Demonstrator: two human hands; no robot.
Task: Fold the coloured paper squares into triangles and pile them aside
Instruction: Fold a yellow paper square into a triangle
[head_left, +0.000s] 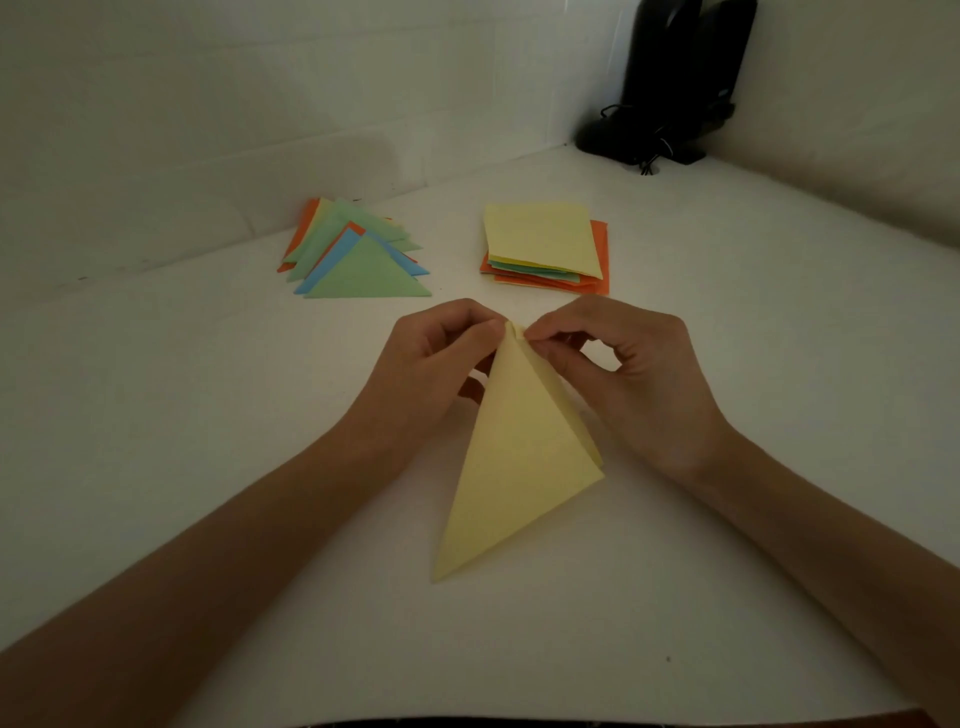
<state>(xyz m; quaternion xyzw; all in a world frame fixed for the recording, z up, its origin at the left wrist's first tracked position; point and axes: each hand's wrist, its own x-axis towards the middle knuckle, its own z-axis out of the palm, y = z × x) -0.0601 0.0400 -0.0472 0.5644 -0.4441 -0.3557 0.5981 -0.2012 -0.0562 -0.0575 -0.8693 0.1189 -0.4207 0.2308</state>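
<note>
Yellow paper (519, 467), folded into a triangle, lies on the white table (208, 415) at centre. I see the left hand (436, 364) and right hand (634, 374) both pinching its far tip, fingertips clamped on it. Beyond lie 2 stacks: folded triangles (363, 275) left, unfolded squares (540, 234) right.

Bare throughout, from left hand (441, 364) and right hand (634, 374) along both forearms (208, 561) to the edge of view, with slender fingers and smooth wrists.
</note>
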